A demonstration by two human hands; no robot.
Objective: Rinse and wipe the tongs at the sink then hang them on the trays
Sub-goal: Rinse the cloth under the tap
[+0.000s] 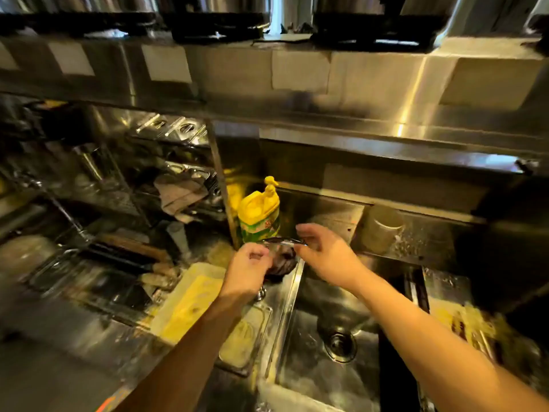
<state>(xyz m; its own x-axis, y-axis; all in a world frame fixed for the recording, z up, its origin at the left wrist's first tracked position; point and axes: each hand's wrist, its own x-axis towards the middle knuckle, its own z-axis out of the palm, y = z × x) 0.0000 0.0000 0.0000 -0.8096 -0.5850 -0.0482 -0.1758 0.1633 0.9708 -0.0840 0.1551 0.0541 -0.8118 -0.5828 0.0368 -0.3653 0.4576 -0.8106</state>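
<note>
The metal tongs (283,241) lie level between the 2 hands, just in front of the yellow dish-soap bottle (259,210). The right hand (325,253) pinches their right end, while the left hand (249,267) grips a dark cloth (281,262) just beneath them, left of the sink (315,367).

You face a stainless steel backsplash (371,84) streaked with warm light, under a shelf edge (267,40) carrying dark pots. At your left, wire racks (124,185) stand dim and cluttered, blurred by motion.
</note>
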